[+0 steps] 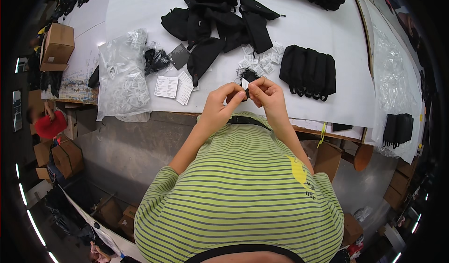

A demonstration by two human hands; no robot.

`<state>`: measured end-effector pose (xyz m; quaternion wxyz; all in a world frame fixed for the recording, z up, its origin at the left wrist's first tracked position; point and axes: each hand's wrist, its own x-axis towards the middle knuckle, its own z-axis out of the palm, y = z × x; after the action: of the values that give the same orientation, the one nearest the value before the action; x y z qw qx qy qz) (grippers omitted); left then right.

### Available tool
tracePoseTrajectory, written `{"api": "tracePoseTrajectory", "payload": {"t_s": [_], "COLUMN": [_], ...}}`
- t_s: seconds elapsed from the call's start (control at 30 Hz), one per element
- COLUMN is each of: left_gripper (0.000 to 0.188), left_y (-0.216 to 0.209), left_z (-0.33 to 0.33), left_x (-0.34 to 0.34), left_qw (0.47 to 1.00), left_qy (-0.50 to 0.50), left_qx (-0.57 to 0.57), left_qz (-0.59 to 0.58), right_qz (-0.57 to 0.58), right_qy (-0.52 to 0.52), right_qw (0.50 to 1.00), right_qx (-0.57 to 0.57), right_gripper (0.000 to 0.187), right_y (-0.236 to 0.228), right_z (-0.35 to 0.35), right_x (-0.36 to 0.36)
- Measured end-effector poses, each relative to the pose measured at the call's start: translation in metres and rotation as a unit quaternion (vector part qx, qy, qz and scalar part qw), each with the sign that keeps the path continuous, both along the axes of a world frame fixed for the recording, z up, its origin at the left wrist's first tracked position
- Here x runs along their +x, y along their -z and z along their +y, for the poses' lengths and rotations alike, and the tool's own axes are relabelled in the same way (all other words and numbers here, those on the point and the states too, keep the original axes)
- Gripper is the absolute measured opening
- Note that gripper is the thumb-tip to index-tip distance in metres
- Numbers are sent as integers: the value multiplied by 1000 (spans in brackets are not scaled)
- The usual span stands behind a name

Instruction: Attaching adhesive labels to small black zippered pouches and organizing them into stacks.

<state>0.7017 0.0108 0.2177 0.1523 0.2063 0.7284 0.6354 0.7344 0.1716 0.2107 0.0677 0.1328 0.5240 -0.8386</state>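
Observation:
Close to the table's front edge, my left hand [221, 105] and my right hand [270, 97] meet, each with thumb and forefinger pinched. A small white tag [244, 83] sticks up at my right fingertips. What my left fingers pinch is too small to make out. Just beyond them lies a tangle of thin black strings [249, 74]. Small clear packets with white labels [265, 61] are scattered behind it. A heap of black fabric pouches [220, 15] spreads over the far middle, with one pouch [204, 59] pointing toward my left hand.
Left of my hands are white printed cards [167, 86], a dark card [178, 56] and a large clear bag [122, 76] of labels. A row of black pouches [308, 71] lies to the right. A cardboard box [58, 45] stands far left. Another person [50, 122] is beyond the table's left end.

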Motion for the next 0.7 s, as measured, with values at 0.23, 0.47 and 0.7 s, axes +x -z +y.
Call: {"api": "tracePoseTrajectory", "payload": {"t_s": [0.23, 0.47, 0.7], "left_gripper": [16, 14, 13], "left_y": [4, 4, 2], "left_z": [3, 7, 11], "left_x": [1, 3, 4], "left_qw": [999, 997, 993], "left_qy": [-24, -47, -94], "left_qx": [-5, -31, -35], "left_qz": [21, 50, 63], "right_qz": [-8, -20, 7], "right_qy": [-11, 11, 16], "right_qw": [999, 997, 999], "right_qx": [-47, -78, -36], "right_gripper": [15, 15, 14], "right_y": [6, 7, 1], "right_z": [-1, -5, -6], "right_x": [-1, -1, -2]}}
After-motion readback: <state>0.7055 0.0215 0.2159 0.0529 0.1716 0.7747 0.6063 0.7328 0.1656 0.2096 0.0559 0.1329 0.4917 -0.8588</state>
